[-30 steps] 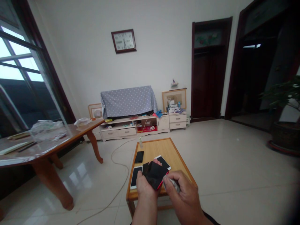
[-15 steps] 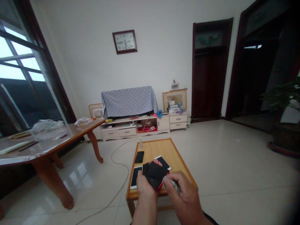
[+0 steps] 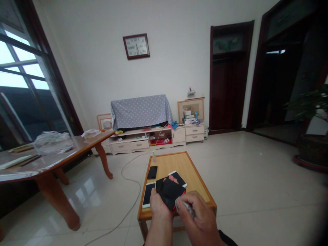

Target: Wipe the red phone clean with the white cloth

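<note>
My left hand (image 3: 160, 204) is wrapped round a dark phone (image 3: 171, 193) with a red edge, its black face turned up. The fingertips show over the phone's far side. In my right hand (image 3: 201, 215) a crumpled pale cloth or tissue (image 3: 190, 208) is pinched, touching the phone's lower right edge. Most of the cloth is hidden by the fingers. Below, on the small wooden table (image 3: 194, 171), a white phone (image 3: 149, 195) lies to the left. Another white phone (image 3: 178, 178) lies just beyond my left fingers, and a black phone (image 3: 152, 172) is farther back.
A small clear bottle (image 3: 154, 157) stands at the table's far left corner. A cable (image 3: 133, 201) runs over the tiled floor. On the left is a larger wooden table (image 3: 84, 145) with plastic bags. A low white cabinet (image 3: 139, 144) stands by the wall.
My right hand has moved slightly down and left along the phone's edge with the pale cloth. My left hand still holds the phone in nearly the same place.
</note>
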`<state>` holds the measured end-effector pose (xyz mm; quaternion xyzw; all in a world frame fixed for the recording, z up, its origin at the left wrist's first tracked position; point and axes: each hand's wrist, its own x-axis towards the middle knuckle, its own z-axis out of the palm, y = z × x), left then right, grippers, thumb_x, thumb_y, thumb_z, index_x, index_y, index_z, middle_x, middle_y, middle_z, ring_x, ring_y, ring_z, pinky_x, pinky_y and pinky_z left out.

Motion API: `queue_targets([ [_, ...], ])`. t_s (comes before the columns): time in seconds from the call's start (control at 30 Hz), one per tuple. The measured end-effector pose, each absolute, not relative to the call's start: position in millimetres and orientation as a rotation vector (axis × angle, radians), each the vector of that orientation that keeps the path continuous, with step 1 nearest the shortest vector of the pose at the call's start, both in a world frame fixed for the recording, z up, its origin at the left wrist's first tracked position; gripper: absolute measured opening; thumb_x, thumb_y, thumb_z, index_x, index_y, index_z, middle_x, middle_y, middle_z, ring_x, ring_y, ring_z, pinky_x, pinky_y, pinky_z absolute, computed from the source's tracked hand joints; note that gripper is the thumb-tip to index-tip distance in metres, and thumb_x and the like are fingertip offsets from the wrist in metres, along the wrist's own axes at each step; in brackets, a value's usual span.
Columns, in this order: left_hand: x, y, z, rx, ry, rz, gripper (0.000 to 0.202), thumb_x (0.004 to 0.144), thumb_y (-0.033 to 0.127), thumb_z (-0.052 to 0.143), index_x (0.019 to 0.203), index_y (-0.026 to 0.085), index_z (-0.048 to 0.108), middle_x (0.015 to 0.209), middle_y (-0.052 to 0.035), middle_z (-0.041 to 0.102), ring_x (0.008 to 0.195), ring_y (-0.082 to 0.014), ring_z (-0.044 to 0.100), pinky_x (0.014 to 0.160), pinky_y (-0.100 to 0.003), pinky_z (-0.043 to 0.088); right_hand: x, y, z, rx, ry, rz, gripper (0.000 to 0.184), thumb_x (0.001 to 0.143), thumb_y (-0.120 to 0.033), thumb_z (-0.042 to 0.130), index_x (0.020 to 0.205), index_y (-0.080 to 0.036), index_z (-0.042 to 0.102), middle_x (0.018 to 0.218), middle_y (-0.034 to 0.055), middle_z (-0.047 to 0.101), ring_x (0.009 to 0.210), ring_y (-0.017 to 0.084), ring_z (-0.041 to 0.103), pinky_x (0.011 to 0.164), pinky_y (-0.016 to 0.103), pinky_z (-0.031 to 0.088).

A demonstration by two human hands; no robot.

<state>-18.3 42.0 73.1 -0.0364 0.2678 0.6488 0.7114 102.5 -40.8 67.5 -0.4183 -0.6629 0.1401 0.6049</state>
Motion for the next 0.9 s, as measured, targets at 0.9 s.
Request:
queue_targets([
  [0.9, -14, 36, 69, -0.233, 0.710, 1.356, 0.046, 0.097, 0.053, 0.033, 0.088, 0.015, 0.058, 0.104, -0.0208, 0.067, 0.087, -0.0320, 0.071, 0.069, -0.049, 0.058, 108, -38, 47, -0.736, -1.201, 1.067, 0.040, 0.092, -0.046, 0.067, 0.123, -0.023, 0.063, 0.112, 0.0128, 0.072, 0.100, 0.024, 0.070, 0.086, 0.038, 0.055],
])
